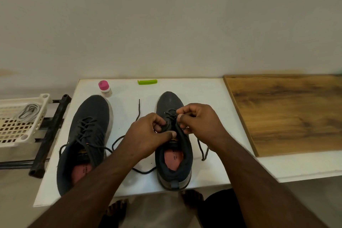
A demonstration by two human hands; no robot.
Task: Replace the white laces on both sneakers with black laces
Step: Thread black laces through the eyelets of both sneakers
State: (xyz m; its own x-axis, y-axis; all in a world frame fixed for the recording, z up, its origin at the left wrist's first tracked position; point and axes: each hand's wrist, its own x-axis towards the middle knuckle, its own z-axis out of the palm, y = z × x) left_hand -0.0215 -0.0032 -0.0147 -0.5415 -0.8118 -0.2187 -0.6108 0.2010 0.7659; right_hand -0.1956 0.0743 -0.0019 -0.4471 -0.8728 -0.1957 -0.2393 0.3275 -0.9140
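Sneakers sit side by side on the white worktop, toes toward the wall: the left sneaker carries a black lace through its eyelets, and the right sneaker is partly laced with a black lace trailing loose across the worktop on both sides. Gold writing on the right tongue is too blurred to read. Both heels lie near the front edge; bare worktop shows between and behind the shoes. The left hand pinches the tongue area, thumb stretched across; the right hand pinches the lace at the eyelets, fingers curled. White laces lie in a cream basket to the left. A pink-capped bottle and a green clip stand at the back edge, and a wooden board lies to the right.
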